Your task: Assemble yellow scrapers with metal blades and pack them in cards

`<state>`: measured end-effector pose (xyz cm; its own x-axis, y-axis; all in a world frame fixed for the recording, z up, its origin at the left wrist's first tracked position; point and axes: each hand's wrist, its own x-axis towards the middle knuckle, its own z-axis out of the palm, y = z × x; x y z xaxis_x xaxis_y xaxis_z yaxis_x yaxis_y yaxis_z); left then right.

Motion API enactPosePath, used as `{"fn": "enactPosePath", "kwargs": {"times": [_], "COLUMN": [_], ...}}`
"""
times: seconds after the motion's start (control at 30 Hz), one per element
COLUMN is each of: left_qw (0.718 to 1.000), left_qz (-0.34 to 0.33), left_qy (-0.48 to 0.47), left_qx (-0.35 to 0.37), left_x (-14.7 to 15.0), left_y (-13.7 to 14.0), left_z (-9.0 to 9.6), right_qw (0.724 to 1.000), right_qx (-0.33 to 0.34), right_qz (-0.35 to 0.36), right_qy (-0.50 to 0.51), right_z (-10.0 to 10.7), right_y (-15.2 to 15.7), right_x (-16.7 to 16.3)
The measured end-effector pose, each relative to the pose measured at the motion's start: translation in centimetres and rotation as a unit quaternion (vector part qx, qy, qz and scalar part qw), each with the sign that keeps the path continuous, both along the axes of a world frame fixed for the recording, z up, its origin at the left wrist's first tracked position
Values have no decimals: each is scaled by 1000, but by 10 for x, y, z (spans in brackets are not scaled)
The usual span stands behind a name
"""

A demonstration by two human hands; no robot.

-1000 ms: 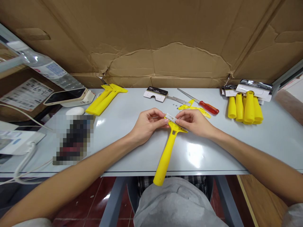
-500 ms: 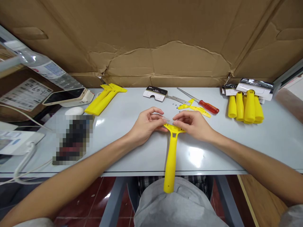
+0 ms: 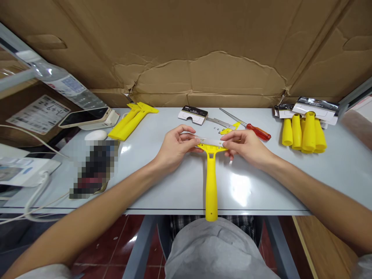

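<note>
A yellow scraper handle (image 3: 211,186) points toward my body, its lower end reaching past the table's front edge. Along its wide head lies a thin, pale metal blade (image 3: 211,142). My left hand (image 3: 178,150) pinches the left end of the blade and head between thumb and fingers. At the opposite end, my right hand (image 3: 250,150) grips blade and head in the same way. Just beyond the hands are a yellow plastic piece (image 3: 225,131), partly covered by my right hand, another blade (image 3: 222,123) and several tiny screws (image 3: 217,129).
A red-handled screwdriver (image 3: 258,132) and a black-and-white card package (image 3: 193,114) lie behind the hands. Several yellow handles (image 3: 308,133) stand at right; more yellow scraper handles (image 3: 129,123) lie at left. A phone (image 3: 84,117), white mouse (image 3: 95,135) and bottle (image 3: 66,83) occupy the left side.
The scraper handle has shifted away from my body. My right hand has moved outward to the blade's right end, so more of the blade shows between my hands.
</note>
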<state>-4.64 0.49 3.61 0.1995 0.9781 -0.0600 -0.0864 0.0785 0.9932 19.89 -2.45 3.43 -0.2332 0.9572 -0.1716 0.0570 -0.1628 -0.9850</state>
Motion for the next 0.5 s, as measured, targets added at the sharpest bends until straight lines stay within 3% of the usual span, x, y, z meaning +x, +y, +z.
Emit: {"fn": "enactPosePath", "kwargs": {"times": [0.13,0.33,0.5], "left_qw": [1000,995,997], "left_qz": [-3,-59,-40], "left_qy": [-10,26,33], "left_qx": [-7,-78,-62], "left_x": [0,-2,-1], "left_y": [-2,-2,-2], "left_z": [1,2,1], "right_qw": [1000,999,1000], "right_qx": [-9,12,-11], "right_qz": [-24,-39,-23], "right_qy": [7,-12,7], "right_z": [-8,-4,-6], "right_y": [1,-1,0], "right_x": [0,-3,-2]}}
